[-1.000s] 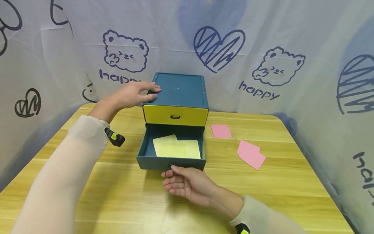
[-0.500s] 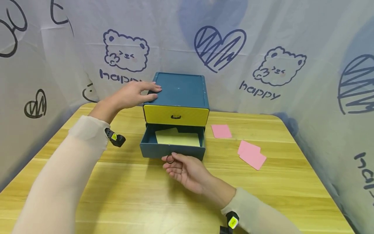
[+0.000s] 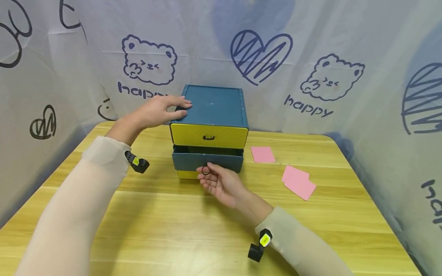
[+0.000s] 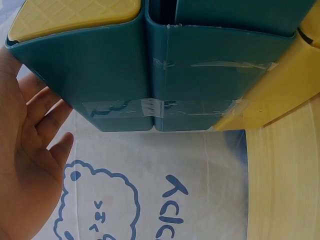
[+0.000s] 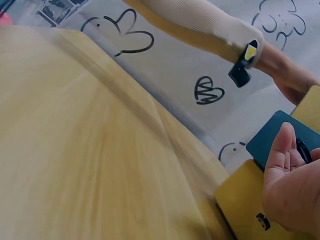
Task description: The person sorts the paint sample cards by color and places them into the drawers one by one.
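A blue desktop drawer cabinet (image 3: 215, 105) stands at the back of the table. Its yellow top drawer (image 3: 188, 134) is closed. Below it, the blue middle drawer (image 3: 188, 161) still juts out a little, leaving a dark gap above its front. My right hand (image 3: 224, 186) pinches that drawer's black ring pull (image 5: 303, 151) between thumb and forefinger, the other fingers loosely bent. My left hand (image 3: 157, 111) rests on the cabinet's top left edge, fingers extended over the top. The yellow cards inside the drawer are hidden now.
Right of the cabinet lies one pink card (image 3: 262, 154), with two overlapping pink cards (image 3: 299, 183) farther right. A yellow bottom drawer (image 5: 240, 195) sits under the blue one. The wooden table (image 3: 148, 222) meets a printed cloth (image 3: 203, 42) behind.
My right hand has pushed the blue drawer back into the cabinet most of the way. The yellow cards have gone out of sight and the bottom drawer shows. My left hand has stayed put.
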A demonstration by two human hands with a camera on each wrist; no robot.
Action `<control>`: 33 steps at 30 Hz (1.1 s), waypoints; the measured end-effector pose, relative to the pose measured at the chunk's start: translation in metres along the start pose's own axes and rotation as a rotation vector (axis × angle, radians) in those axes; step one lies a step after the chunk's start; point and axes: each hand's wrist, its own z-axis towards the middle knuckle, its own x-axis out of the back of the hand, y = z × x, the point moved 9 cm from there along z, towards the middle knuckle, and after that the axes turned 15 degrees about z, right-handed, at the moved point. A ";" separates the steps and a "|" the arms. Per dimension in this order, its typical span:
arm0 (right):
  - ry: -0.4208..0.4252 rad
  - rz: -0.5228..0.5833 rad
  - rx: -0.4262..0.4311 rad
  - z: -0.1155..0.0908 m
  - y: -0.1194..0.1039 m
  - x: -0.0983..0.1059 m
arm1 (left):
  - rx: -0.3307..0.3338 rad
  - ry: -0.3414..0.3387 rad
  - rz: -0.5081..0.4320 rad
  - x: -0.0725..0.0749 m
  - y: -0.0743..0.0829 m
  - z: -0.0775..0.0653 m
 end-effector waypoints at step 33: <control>0.045 -0.016 -0.034 -0.005 0.000 0.038 | -0.007 0.010 0.011 0.000 0.003 -0.003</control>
